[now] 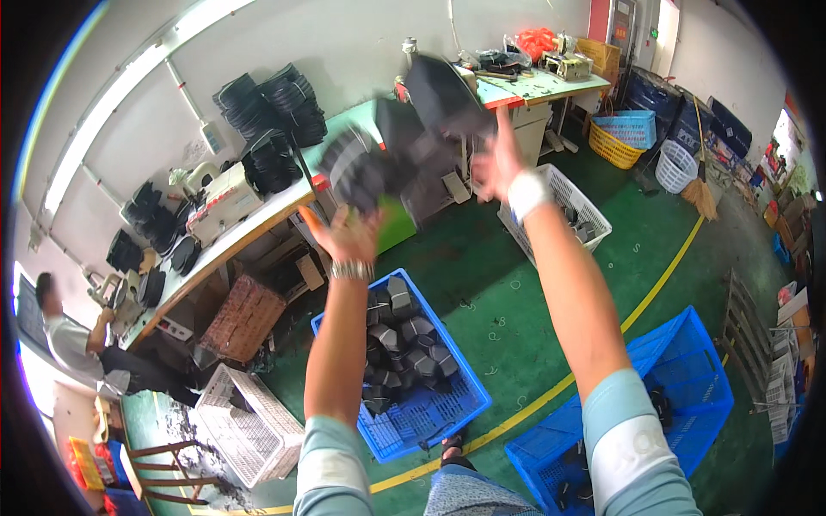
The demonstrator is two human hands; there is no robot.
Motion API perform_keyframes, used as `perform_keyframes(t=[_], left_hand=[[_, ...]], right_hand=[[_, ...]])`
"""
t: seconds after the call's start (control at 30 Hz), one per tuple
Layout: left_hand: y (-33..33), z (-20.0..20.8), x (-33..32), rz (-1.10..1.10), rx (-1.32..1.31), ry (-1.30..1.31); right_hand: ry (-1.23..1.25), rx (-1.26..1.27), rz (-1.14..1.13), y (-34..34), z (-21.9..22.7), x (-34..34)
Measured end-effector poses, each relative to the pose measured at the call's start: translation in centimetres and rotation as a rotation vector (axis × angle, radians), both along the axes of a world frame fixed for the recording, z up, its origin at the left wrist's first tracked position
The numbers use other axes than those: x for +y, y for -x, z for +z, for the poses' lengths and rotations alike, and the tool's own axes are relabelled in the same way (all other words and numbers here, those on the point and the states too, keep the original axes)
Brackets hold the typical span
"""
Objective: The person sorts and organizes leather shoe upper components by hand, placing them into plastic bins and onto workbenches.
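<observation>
Several dark, flat-sided black pieces, smeared by motion, hang in the air in front of the bench. A rounded black bundle (360, 169) with a grey band is just above my left hand (346, 234), whose thumb is stretched apart from its blurred fingers. My right hand (499, 168) is raised with its fingers spread, beside a larger black piece (443, 95). Whether either hand touches the pieces is hard to make out. Below my left forearm, a blue crate (469, 413) on the floor holds many bundled black pieces (404, 340).
The long workbench (232, 249) carries stacks of black pieces (275, 103) and sewing machines (225, 202). White crates (258, 439) (594, 193) and a blue crate (701, 370) stand on the green floor. A person (73, 340) sits at far left. A broom (701, 193) leans at right.
</observation>
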State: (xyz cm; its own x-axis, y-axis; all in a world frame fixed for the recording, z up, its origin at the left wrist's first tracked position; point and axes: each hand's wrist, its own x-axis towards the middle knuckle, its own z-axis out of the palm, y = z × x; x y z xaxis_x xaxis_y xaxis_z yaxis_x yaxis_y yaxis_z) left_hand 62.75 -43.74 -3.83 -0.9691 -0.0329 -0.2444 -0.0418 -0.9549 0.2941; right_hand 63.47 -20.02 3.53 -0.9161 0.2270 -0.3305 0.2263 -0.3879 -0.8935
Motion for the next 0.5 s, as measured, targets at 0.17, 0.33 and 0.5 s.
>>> perform_keyframes(t=[0.17,0.33,0.5], left_hand=[[2.3,-1.4,-1.3,-0.307,0.655,-0.004],[-12.6,-11.0,6.7,-0.525,0.340,0.843],[-27.0,-17.5,11.1,-1.038,0.317,1.055]], right_hand=[[-0.649,0.602,0.175,-6.2,-2.8,0.1],[-1.003,-0.153,0.480,-36.5,-20.2,4.9],[-0.730,-0.878,0.063,-63.4,-24.3,-0.9]])
